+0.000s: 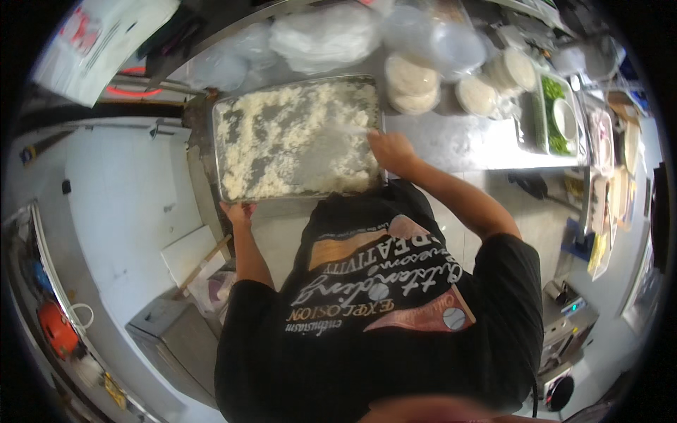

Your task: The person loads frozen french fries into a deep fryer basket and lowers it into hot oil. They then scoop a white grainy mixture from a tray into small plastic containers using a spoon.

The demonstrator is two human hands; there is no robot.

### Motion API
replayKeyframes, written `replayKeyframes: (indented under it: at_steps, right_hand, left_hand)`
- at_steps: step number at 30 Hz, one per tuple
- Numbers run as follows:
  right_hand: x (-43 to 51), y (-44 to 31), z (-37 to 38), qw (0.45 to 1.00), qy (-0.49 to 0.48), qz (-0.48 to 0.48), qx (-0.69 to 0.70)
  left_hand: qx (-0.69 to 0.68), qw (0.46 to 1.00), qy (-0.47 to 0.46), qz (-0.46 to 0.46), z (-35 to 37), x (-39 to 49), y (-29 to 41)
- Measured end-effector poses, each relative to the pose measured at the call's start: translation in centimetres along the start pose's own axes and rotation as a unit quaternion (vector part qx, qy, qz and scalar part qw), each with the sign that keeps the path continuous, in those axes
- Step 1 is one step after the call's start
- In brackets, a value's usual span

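A large rectangular metal tray [298, 196] lies at the counter's front edge, with crumbly, pale food [285, 137] spread unevenly over its bottom. My left hand [241, 212] grips the tray's near left corner. Over the tray's right side, my right hand [390, 150] is closed on a blurred, pale tool [346, 128] that reaches left over the food. Motion blur hides the tool's shape, so its exact kind cannot be told.
Stacked round containers [412, 84] stand behind and right of the tray. Clear plastic bags [325, 37] lie behind it. Further right, a green basket [540, 113] holds chopped greens and a white bowl [565, 119]. A steel counter [449, 137] extends right.
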State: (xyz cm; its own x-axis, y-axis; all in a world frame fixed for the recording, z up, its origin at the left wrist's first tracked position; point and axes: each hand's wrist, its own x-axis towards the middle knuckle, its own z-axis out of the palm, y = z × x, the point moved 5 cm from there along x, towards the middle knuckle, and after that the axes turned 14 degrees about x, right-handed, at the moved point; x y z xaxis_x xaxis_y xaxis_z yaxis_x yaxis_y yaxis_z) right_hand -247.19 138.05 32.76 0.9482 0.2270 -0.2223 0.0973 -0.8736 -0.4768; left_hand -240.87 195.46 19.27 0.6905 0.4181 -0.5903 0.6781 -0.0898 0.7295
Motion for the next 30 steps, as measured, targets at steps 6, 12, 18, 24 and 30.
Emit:
replayKeyframes:
  at_steps: [6,12,18,24,30]
  right_hand:
    - [-3.0,-3.3,-1.5,0.997,-0.078,-0.016,0.002]
    - [7.6,3.9,-8.0,0.968,0.174,0.075,-0.164]
    - [8.2,3.3,-4.8,0.981,-0.032,0.065,-0.182]
    - [3.2,-0.3,-2.7,0.959,-0.23,0.081,-0.141]
    - [-2.9,-4.1,-1.9,0.953,-0.277,0.07,-0.1]
  left_hand:
    - [-0.022,0.999,0.001,-0.023,1.6,-3.8,2.9]
    - [-0.085,0.996,0.004,0.003,2.4,-4.3,3.7]
    - [-0.091,0.994,-0.041,0.04,2.2,-4.2,4.4]
    - [-0.095,0.994,-0.031,0.031,2.3,-4.4,4.7]
    - [-0.096,0.995,-0.005,0.038,2.4,-4.2,4.1]
